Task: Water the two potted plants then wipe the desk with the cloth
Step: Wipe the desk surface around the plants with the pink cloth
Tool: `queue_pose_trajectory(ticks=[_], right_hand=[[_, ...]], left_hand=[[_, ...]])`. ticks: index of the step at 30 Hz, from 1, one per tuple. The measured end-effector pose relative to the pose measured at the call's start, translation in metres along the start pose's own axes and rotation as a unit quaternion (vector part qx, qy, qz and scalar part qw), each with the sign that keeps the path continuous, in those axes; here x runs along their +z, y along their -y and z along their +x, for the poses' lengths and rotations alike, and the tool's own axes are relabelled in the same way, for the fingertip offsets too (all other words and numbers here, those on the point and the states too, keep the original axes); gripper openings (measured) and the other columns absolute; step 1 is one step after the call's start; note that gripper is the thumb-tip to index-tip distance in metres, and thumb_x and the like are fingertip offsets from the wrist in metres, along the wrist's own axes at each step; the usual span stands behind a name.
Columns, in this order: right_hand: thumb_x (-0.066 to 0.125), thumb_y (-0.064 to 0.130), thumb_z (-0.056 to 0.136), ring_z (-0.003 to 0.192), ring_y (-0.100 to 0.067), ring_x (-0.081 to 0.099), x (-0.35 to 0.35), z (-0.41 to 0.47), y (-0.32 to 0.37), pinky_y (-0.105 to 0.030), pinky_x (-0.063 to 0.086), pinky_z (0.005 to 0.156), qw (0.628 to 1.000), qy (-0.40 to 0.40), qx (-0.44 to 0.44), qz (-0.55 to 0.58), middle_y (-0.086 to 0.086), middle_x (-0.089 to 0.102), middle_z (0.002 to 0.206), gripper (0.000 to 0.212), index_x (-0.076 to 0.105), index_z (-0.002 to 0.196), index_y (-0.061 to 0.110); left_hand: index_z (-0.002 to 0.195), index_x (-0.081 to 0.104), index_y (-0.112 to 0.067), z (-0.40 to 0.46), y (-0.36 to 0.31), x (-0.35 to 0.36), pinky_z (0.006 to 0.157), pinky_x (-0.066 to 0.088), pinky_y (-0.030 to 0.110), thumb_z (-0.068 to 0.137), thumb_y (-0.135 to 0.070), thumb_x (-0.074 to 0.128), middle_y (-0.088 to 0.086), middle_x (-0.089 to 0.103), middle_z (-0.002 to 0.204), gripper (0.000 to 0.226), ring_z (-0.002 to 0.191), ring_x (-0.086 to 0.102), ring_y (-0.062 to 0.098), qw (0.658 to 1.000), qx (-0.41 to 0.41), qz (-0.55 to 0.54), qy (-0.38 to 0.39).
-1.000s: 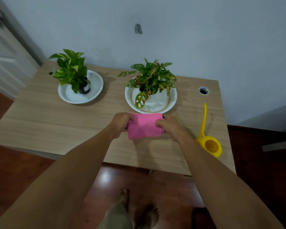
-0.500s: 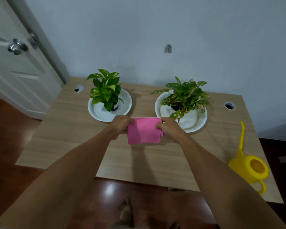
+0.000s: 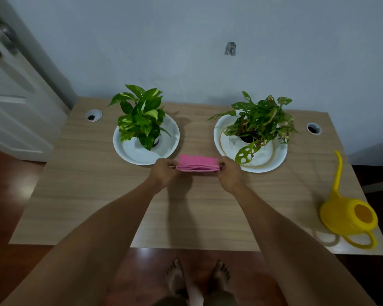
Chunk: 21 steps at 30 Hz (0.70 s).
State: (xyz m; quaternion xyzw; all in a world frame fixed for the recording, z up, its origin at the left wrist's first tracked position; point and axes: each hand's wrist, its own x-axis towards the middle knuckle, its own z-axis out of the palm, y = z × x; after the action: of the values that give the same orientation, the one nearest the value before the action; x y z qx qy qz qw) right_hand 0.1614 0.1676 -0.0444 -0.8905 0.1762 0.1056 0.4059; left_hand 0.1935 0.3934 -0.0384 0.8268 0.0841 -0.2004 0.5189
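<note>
A pink cloth (image 3: pixel 197 163), folded into a flat strip, is held above the middle of the wooden desk (image 3: pixel 93 186). My left hand (image 3: pixel 164 171) pinches its left end and my right hand (image 3: pixel 229 172) pinches its right end. Behind the cloth on the left stands a green-and-cream leafed plant (image 3: pixel 139 117) in a white dish (image 3: pixel 131 151). Behind it on the right, a plant with holed leaves (image 3: pixel 259 122) sits in another white dish (image 3: pixel 272 161). A yellow watering can (image 3: pixel 347 214) rests at the desk's right front corner, its spout pointing to the back.
Two round cable holes, one at the back left (image 3: pixel 93 115) and one at the back right (image 3: pixel 313 128), pierce the desk. A white door (image 3: pixel 13 89) stands at the left. The wall runs right behind the desk. My bare feet (image 3: pixel 197 277) stand on the dark red floor.
The cloth, held hanging flat before, has been folded into a narrow strip between both hands. The view has shifted left and up, so the watering can now lies further right.
</note>
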Motion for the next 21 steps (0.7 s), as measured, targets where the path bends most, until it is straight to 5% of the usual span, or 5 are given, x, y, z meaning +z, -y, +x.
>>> queue_pose_trajectory(ticks=[5,10,14,18,21], right_hand=[[0.069,0.006,0.083,0.094,-0.024,0.067,0.016,-0.015,-0.02,-0.032,0.053,0.081,0.997,0.045,0.041,-0.05,-0.005,0.07,0.099,0.011,0.072,0.092,0.011],[0.057,0.029,0.095,0.117,-0.028,0.062,0.031,-0.003,0.004,-0.039,0.048,0.103,0.987,-0.008,-0.064,-0.149,-0.007,0.067,0.127,0.033,0.07,0.122,0.014],[0.042,0.035,0.105,0.151,-0.029,0.035,0.074,0.007,0.011,-0.044,0.026,0.123,0.964,0.023,-0.137,-0.228,-0.01,0.041,0.163,0.054,0.043,0.155,0.012],[0.015,0.053,0.109,0.161,-0.026,-0.012,0.115,0.008,-0.012,-0.053,-0.001,0.129,0.938,0.075,-0.137,-0.309,-0.001,-0.011,0.175,0.069,-0.004,0.167,0.022],[0.009,0.059,0.107,0.159,-0.025,-0.018,0.128,0.008,-0.027,-0.055,-0.01,0.127,0.933,0.038,-0.148,-0.325,0.0,-0.016,0.174,0.07,-0.009,0.166,0.024]], left_hand=[[0.084,0.077,0.0,-0.004,0.036,0.002,0.086,0.055,0.041,0.093,-0.021,0.065,0.015,0.076,0.087,0.026,0.09,0.071,0.029,0.986,0.035,0.162,0.023],[0.086,0.065,0.0,-0.005,0.055,-0.007,0.076,0.051,0.047,0.092,-0.025,0.052,0.019,0.065,0.086,0.029,0.081,0.062,0.037,0.922,0.266,0.282,-0.007],[0.147,0.047,0.003,0.007,0.087,-0.002,0.12,0.031,0.047,0.103,-0.023,0.044,0.02,0.044,0.155,0.051,0.146,0.039,0.034,0.884,0.285,0.37,-0.004],[0.156,0.032,-0.002,0.021,0.114,0.005,0.127,0.016,0.045,0.106,-0.031,0.038,0.016,0.027,0.165,0.058,0.156,0.02,0.026,0.866,0.297,0.4,-0.028],[0.159,0.026,-0.004,0.025,0.128,0.01,0.127,0.013,0.044,0.106,-0.036,0.036,0.015,0.022,0.167,0.063,0.157,0.013,0.023,0.851,0.304,0.427,-0.045]])
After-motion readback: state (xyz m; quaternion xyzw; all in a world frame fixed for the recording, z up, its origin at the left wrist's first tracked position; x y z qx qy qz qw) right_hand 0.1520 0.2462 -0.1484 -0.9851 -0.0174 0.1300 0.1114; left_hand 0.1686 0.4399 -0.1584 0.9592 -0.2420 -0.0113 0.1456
